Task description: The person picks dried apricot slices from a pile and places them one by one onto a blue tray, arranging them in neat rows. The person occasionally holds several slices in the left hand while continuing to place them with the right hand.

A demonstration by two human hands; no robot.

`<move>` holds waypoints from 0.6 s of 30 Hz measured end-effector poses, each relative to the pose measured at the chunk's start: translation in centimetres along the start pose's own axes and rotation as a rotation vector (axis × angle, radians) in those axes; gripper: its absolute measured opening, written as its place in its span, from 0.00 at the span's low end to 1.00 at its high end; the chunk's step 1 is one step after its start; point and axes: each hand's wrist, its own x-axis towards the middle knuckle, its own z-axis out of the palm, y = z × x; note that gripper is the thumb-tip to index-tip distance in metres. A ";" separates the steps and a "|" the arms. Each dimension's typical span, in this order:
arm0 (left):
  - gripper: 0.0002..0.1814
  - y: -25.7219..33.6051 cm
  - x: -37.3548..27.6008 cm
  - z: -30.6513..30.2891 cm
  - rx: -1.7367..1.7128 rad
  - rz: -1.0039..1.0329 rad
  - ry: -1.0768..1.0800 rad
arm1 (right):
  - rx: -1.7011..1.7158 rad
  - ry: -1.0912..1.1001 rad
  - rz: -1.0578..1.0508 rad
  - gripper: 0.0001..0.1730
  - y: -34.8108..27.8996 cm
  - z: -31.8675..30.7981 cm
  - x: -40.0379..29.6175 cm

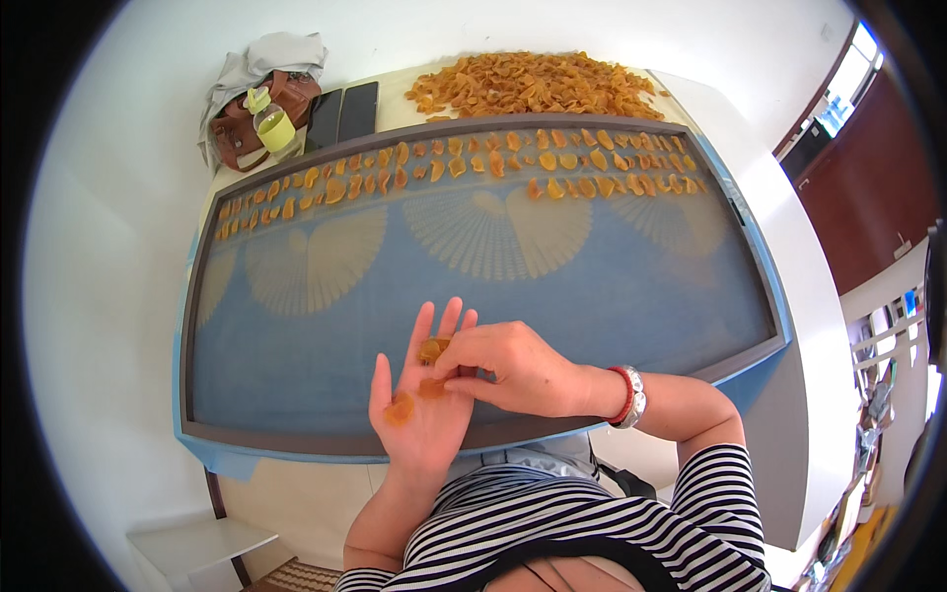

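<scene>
My left hand (429, 422) is turned palm up with its fingers spread. On it lie several thin amber dried slices: one slice (399, 408) near the thumb's base, another slice (431, 387) mid-palm and some darker slices (431, 350) on the fingers. My right hand (510, 366) reaches over from the right, thumb and fingertips at the edge of the mid-palm slice; whether they pinch it is unclear. Beneath both hands stretches a large brown-framed mesh screen (311, 370). Rows of similar slices (436, 170) lie along its far side, the nearest row only on the right.
Behind the screen a big heap of amber slices (540, 85) rests on the table. At the back left are two dark flat devices (358, 111), a bottle with a yellow-green sleeve (275, 132) and a brown bag (292, 92). A white wall (111, 296) borders the left.
</scene>
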 end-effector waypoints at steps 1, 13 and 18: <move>0.39 0.1 0.2 0.1 -0.004 -0.006 -0.007 | -0.002 0.008 -0.002 0.11 -0.1 -0.1 0.0; 0.37 0.7 2.6 -0.1 -0.102 -0.054 -0.046 | -0.013 0.116 -0.004 0.10 0.6 -1.6 1.0; 0.37 0.5 2.7 -0.1 -0.203 -0.020 -0.007 | -0.164 0.215 0.067 0.08 1.5 -4.6 1.8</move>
